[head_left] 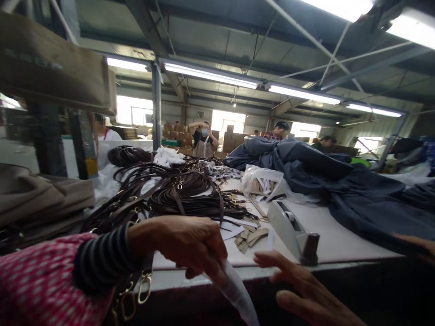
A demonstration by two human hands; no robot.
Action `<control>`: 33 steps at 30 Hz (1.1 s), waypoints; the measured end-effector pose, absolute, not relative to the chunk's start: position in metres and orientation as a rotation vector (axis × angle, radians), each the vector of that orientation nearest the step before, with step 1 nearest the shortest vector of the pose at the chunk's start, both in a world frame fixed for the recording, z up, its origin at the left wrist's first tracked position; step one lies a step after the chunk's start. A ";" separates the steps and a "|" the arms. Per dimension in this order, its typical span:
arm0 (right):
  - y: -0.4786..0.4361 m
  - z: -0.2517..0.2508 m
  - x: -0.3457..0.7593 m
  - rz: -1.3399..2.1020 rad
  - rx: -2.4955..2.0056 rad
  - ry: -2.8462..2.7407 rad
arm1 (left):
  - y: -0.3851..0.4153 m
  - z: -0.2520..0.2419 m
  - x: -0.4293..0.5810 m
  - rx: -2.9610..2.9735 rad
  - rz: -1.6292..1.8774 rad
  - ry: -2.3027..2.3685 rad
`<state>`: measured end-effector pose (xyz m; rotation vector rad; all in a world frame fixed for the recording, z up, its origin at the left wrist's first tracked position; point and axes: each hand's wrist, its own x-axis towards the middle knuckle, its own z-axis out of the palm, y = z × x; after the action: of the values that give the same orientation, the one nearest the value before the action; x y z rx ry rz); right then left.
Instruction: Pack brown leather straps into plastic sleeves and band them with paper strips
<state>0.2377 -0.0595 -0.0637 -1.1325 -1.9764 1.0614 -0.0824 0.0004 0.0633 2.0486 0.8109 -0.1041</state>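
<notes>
My left hand (193,244) reaches across the front edge of the table, its fingers closed on a strip of white, translucent material (238,290) that hangs down past the edge. To its right, my right hand (299,290) is held with thumb and fingers apart and nothing between them. A grey tape dispenser (288,231) stands on the table just beyond my right hand. Short beige fabric pieces (251,237) and white strips (231,231) lie beyond the gap between my hands.
Dark straps with gold clasps (186,190) are heaped at the left and middle. Behind lies a clear plastic bag (265,183) of pieces. Dark blue fabric (306,167) covers the right. Brown fabric (44,194) lies left. Another person's hand (416,244) shows at the right edge.
</notes>
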 end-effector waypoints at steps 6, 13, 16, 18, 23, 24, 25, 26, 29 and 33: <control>-0.030 -0.071 0.170 1.743 -0.821 -1.752 | 0.013 0.030 -0.066 2.199 0.099 0.820; -0.013 -0.069 0.203 1.688 -1.024 -1.907 | 0.023 -0.015 -0.102 1.956 0.244 0.943; -0.008 -0.064 0.212 1.690 -1.059 -1.956 | 0.023 -0.027 -0.107 1.772 0.151 0.847; -0.006 -0.061 0.215 1.659 -1.116 -1.957 | 0.020 -0.032 -0.109 1.674 0.163 0.811; -0.006 -0.048 0.219 1.475 -1.218 -1.983 | 0.006 -0.035 -0.113 1.559 0.248 0.894; -0.006 -0.045 0.220 1.441 -1.192 -1.996 | 0.002 -0.036 -0.113 1.556 0.241 0.883; -0.006 -0.043 0.220 1.403 -1.165 -2.009 | -0.001 -0.036 -0.113 1.564 0.233 0.877; -0.007 -0.042 0.220 1.367 -1.148 -2.033 | -0.004 -0.037 -0.113 1.598 0.230 0.889; -0.007 -0.047 0.216 1.155 -1.198 -2.183 | -0.015 -0.044 -0.113 1.989 0.268 1.108; -0.005 -0.066 0.204 0.441 -1.188 -2.445 | -0.028 -0.059 -0.113 2.442 0.330 1.420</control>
<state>0.2040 -0.0049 -0.0657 -1.1882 -2.4446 0.4412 -0.1128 -0.0282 -0.0594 2.4419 1.4197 0.3295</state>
